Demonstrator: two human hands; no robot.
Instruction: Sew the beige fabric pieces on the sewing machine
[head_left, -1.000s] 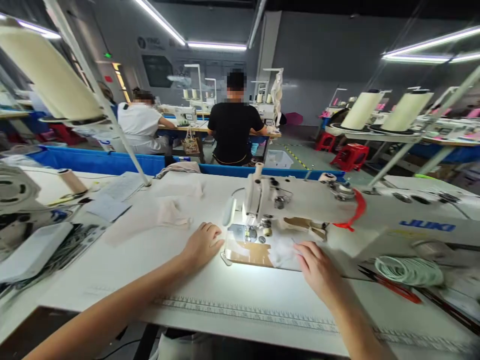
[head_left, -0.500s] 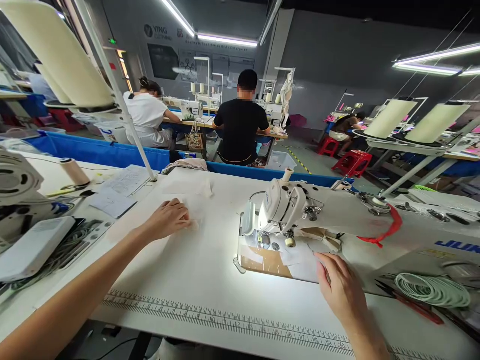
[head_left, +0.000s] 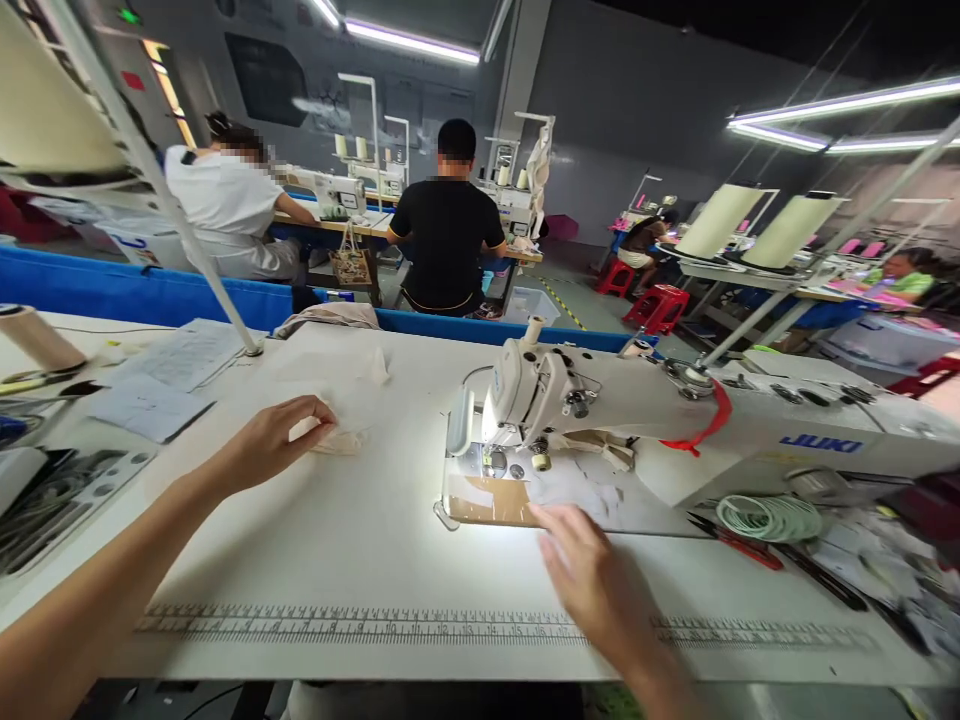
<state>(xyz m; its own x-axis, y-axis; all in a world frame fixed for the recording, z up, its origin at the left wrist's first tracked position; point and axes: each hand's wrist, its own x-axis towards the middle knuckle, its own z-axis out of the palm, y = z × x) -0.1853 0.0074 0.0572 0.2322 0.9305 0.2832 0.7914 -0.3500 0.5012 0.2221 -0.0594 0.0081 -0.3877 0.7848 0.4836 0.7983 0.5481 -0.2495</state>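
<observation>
The left hand (head_left: 281,437) and right hand (head_left: 583,562) are apart, grips unclear; catching just one edge could crumple the flimsy fabric (head_left: 346,443).

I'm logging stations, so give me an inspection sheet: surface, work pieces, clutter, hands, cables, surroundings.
Surface: white tabletop, ruler scale along the front edge.
Work pieces: sewing machine, brightly lit at the front; pale cloth left of it.
Clutter: papers, thread cone at left; red-handled snips, mint-green coil at right.
Hands: left hand at the cloth, grip unclear; right hand blurred, by the machine bed.
Cables: tangled grey cables at far left.
Surroundings: blue trough behind; co-workers seated beyond.
</observation>
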